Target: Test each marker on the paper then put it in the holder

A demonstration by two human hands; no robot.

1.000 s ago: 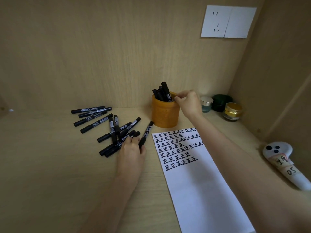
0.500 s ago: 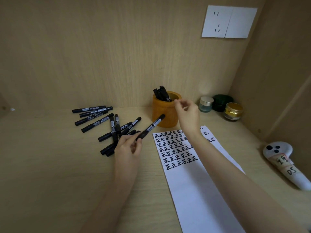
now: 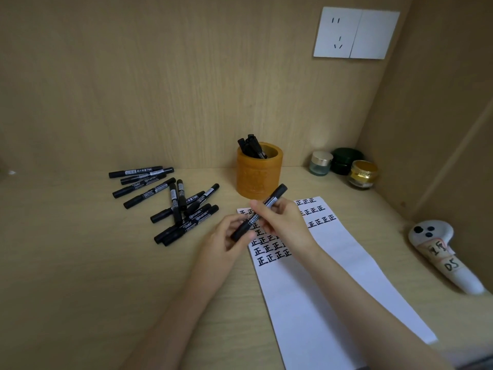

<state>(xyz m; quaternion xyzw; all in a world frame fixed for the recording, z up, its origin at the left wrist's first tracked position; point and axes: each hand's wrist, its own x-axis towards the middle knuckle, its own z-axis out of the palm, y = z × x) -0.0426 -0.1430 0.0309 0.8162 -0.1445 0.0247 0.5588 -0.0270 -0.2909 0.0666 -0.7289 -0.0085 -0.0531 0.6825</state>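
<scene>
Head view shows the task partway through, probably well short of half by the count of pens. Both hands hold one marker (image 3: 249,222) slantwise just above the top of the paper (image 3: 333,276), in front of the holder (image 3: 258,177). The left hand (image 3: 224,244) has its fingers curled round the marker's lower end, and the right hand (image 3: 285,222) pinches the barrel higher up, with the far end poking out past the fingers toward the holder. Whether the cap is on cannot be told for sure; the pose suggests it is about to be pulled off, so this marker looks untested. Done so far: a few markers stand in the holder (image 3: 252,146), and rows of black test characters fill the top part of the paper, while the rest of the sheet is blank. Left to do: test the marker in hand, drop it in, then work through the pile (image 3: 170,201) of roughly a dozen markers lying on the table (image 3: 80,263) to the left of the holder, well apart from the paper.
</scene>
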